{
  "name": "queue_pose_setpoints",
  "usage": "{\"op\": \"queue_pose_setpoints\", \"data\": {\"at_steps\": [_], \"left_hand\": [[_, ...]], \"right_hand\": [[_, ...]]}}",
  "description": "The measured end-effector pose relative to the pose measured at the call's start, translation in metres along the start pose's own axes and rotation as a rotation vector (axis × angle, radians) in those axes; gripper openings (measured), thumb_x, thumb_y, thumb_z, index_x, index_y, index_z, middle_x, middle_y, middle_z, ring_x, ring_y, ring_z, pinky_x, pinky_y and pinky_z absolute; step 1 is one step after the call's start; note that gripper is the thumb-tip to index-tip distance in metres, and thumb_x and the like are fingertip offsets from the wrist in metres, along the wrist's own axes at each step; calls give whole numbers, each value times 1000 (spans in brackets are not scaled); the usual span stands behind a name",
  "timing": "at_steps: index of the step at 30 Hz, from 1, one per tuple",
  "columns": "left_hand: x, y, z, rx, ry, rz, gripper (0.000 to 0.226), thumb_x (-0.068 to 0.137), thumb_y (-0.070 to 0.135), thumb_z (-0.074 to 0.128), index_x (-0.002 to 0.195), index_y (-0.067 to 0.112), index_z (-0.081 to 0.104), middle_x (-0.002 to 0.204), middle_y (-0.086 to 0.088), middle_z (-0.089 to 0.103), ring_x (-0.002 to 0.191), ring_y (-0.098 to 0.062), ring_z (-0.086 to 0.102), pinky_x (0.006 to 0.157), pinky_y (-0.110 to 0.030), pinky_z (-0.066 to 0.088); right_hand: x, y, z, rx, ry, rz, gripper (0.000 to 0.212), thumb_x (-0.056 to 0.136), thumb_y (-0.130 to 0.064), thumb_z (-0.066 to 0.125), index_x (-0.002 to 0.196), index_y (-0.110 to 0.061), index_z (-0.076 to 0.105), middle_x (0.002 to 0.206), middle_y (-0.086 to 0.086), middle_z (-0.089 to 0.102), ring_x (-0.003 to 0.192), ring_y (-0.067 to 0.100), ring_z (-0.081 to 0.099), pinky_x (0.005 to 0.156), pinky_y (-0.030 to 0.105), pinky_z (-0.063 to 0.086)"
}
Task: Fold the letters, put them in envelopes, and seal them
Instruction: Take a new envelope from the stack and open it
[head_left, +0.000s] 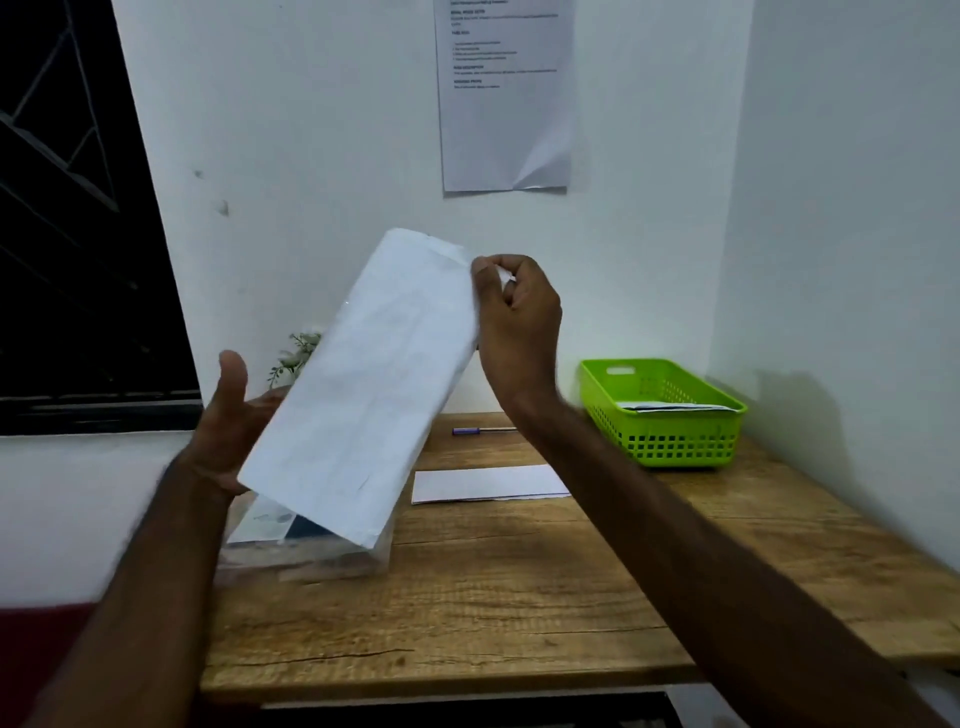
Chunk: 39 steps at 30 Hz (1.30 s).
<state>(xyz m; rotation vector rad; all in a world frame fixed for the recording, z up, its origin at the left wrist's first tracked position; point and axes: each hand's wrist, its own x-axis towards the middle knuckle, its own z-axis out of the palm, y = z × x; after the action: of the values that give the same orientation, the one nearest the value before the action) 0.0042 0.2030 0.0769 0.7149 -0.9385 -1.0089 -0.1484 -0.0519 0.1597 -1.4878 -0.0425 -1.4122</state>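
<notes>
Envelope (363, 384) held tilted above wooden table (519, 597), right hand (514, 317) pinched its upper corner, left hand (234, 426) lay open beneath its lower edge, seemingly supporting it, folded paper (488, 483) flat on table, green basket (665, 415) held papers.

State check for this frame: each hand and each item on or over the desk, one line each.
Left hand: open, supporting envelope's lower end.
Right hand: pinching envelope's top corner.
Envelope: held tilted above desk.
Green basket: holds papers.
Pen: lying flat.
Folded paper: flat on desk.
</notes>
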Motion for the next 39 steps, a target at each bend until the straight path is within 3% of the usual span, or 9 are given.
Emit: {"op": "queue_pose_setpoints", "data": {"at_steps": [3, 7, 13, 20, 24, 29, 33, 35, 39], "left_hand": [[18, -1, 46, 650, 351, -24, 103, 54, 62, 93, 130, -1, 62, 119, -20, 73, 101, -32, 74, 80, -42, 63], [45, -6, 61, 871, 584, -77, 44, 78, 31, 80, 113, 5, 72, 111, -19, 76, 90, -30, 76, 75, -36, 64], [58, -7, 39, 1186, 838, 189, 10, 93, 25, 72, 96, 18, 78, 86, 4, 79, 77, -7, 72, 77, -34, 56], [43, -11, -10, 1576, 694, 70, 66, 98, 2, 61, 89, 67, 66, 102, 41, 66, 105, -8, 63, 85, -16, 45], [37, -20, -34, 1690, 590, -176, 87, 98, -2, 59, 88, 85, 52, 135, 11, 61, 122, -14, 57, 93, -26, 41], [38, -29, -26, 1814, 446, -529, 53, 98, -7, 52, 134, 31, 64, 141, -11, 49, 129, -24, 46, 102, -15, 30], [35, -28, -23, 1678, 541, -756, 64, 69, 16, 68, 129, 37, 68, 143, 1, 36, 127, -16, 45, 99, -19, 44], [39, -29, -19, 1548, 584, -721, 56, 68, 16, 72, 124, 26, 73, 129, 13, 49, 107, -2, 49, 82, -9, 43], [49, -33, -19, 1669, 593, -415, 17, 95, 23, 70, 109, 24, 79, 107, 15, 68, 95, 3, 57, 96, -21, 44]], "right_hand": [[3, 19, -4, -48, 27, 17, 14, 99, -23, 63, 98, -10, 68, 60, -17, 47, 57, -4, 50, 59, 15, 36], [6, 37, -8, -95, 20, 33, 14, 99, -29, 63, 97, -16, 67, 63, -18, 52, 61, -2, 53, 63, 24, 49], [17, 58, -18, -107, -204, 114, 17, 92, -43, 67, 86, -28, 68, 81, -5, 74, 79, 18, 72, 73, 53, 60], [8, 94, -51, -349, -620, -42, 4, 88, -27, 76, 90, -24, 76, 91, -14, 76, 92, 1, 70, 89, 37, 56], [-11, 117, -60, -629, -772, -19, 7, 88, -32, 71, 91, -28, 75, 98, -18, 73, 96, 2, 66, 90, 39, 53], [-23, 125, -57, -804, -897, -11, 10, 88, -31, 67, 94, -28, 75, 98, -11, 74, 89, 12, 64, 72, 32, 48], [-24, 127, -56, -850, -934, 2, 11, 89, -30, 66, 93, -27, 75, 96, -9, 74, 90, 15, 66, 74, 33, 52], [-24, 126, -56, -882, -962, 8, 12, 89, -29, 65, 95, -28, 76, 99, -8, 74, 93, 16, 66, 74, 32, 50], [-14, 133, -64, -976, -986, 156, 14, 86, -27, 67, 96, -30, 76, 105, -6, 74, 101, 16, 66, 79, 30, 50]]}}
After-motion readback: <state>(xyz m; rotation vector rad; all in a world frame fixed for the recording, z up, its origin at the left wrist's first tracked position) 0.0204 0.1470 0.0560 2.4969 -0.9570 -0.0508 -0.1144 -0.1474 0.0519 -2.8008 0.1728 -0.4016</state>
